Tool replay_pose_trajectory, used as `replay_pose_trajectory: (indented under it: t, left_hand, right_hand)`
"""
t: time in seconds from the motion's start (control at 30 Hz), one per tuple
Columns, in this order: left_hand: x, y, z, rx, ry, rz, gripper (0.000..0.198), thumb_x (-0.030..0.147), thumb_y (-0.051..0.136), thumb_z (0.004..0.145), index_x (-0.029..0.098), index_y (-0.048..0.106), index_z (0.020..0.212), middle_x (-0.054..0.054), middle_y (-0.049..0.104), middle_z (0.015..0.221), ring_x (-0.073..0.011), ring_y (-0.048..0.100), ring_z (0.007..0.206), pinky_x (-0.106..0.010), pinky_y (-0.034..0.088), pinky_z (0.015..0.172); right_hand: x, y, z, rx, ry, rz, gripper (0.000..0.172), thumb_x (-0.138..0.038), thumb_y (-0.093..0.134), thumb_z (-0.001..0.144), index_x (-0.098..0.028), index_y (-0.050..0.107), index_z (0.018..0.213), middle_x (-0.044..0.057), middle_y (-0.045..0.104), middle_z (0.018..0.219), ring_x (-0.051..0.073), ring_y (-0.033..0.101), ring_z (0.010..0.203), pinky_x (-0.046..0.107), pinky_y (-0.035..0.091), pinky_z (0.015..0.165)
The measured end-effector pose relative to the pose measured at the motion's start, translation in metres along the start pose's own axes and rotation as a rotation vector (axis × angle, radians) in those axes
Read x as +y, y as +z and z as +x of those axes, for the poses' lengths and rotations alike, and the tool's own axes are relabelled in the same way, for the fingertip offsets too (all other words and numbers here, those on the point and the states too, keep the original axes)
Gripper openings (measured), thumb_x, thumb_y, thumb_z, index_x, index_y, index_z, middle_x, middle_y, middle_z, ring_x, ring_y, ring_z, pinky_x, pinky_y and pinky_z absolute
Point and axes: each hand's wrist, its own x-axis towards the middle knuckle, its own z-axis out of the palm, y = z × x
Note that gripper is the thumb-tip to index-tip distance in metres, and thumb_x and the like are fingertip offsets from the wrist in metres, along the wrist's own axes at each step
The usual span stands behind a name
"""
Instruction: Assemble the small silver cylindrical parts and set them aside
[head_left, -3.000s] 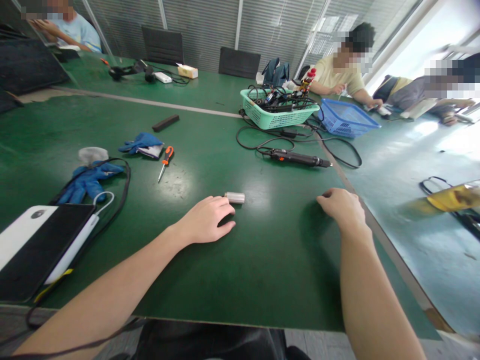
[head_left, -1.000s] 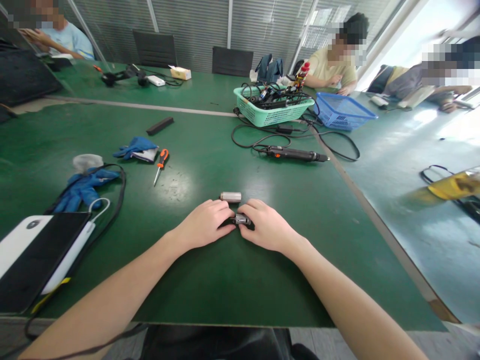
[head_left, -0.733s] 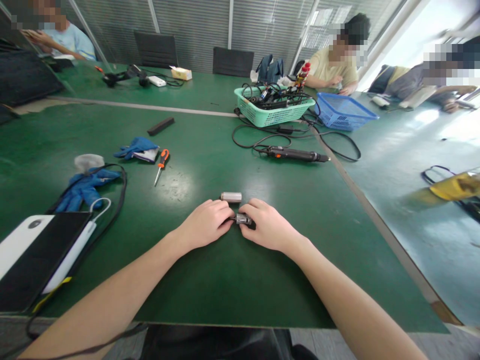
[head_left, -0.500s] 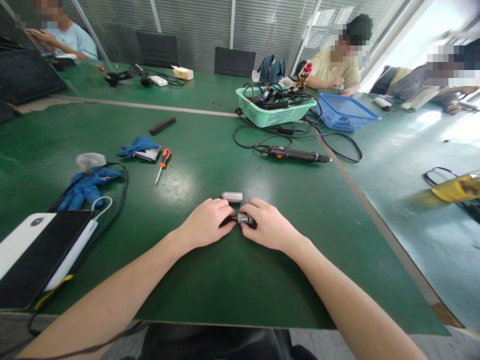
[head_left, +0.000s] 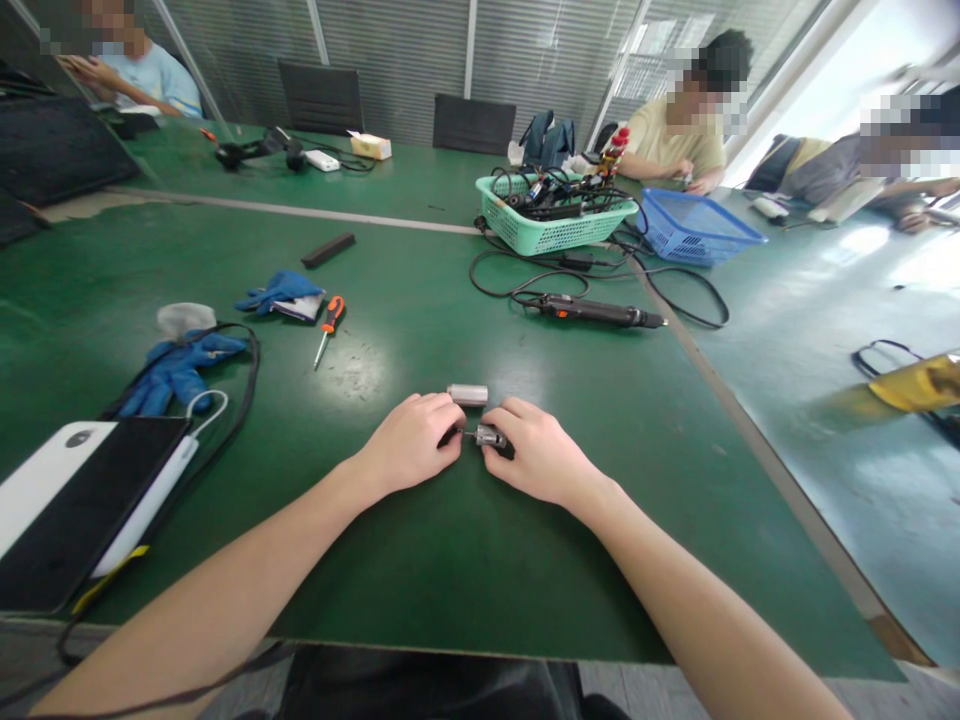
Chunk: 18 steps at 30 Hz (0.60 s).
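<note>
My left hand (head_left: 411,450) and my right hand (head_left: 534,455) rest close together on the green table (head_left: 465,560). Between their fingertips sits a small metal part with a thin shaft (head_left: 487,436). My right hand pinches its body; my left fingers are curled at the shaft end, and what they grip is hidden. A short silver cylinder (head_left: 467,394) lies loose on the table just beyond my fingers.
An orange-handled screwdriver (head_left: 330,323), blue gloves (head_left: 180,365) and a white power bank with a black tablet (head_left: 67,500) lie at the left. An electric screwdriver (head_left: 600,314), a green basket (head_left: 555,222) and a blue basket (head_left: 694,230) sit further back. Other people sit at the far edges.
Three seconds ago my right hand lay apart at the right; it has come in to meet my left over the small part. Over the last second both hands barely shift.
</note>
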Motion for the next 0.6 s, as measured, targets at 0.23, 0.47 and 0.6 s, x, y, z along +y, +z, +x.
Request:
replay_pose_trajectory:
  t: [0.23,0.47,0.6]
  left_hand:
    - [-0.0007,0.0001,-0.0016,0.021,0.006,0.003,0.006,0.014,0.058,0.088,0.019,0.061,0.090,-0.003,0.065,0.093,-0.0196,0.062,0.084,-0.034,0.044,0.075]
    - [-0.0004,-0.0001,-0.0017,0.053,0.018,-0.021,0.004,0.016,0.059,0.091,0.019,0.061,0.091,-0.003,0.066,0.095,-0.0195,0.063,0.085,-0.034,0.046,0.077]
    - [-0.0012,0.0007,-0.0018,0.043,0.014,0.008,0.004,0.017,0.059,0.091,0.019,0.061,0.091,-0.004,0.066,0.095,-0.0197,0.063,0.084,-0.034,0.046,0.076]
  right_hand:
    - [-0.0007,0.0038,-0.0001,0.034,0.018,-0.014,0.016,-0.019,0.060,0.088,-0.020,0.066,0.102,0.007,0.062,0.096,0.022,0.061,0.089,0.034,0.049,0.083]
    - [-0.0013,0.0044,-0.0004,0.037,0.029,-0.029,0.015,-0.021,0.060,0.089,-0.019,0.067,0.103,0.007,0.062,0.095,0.023,0.061,0.088,0.034,0.050,0.082]
    - [-0.0013,0.0050,-0.0002,0.043,0.025,-0.029,0.015,-0.021,0.060,0.090,-0.019,0.066,0.103,0.007,0.062,0.096,0.023,0.061,0.089,0.035,0.050,0.082]
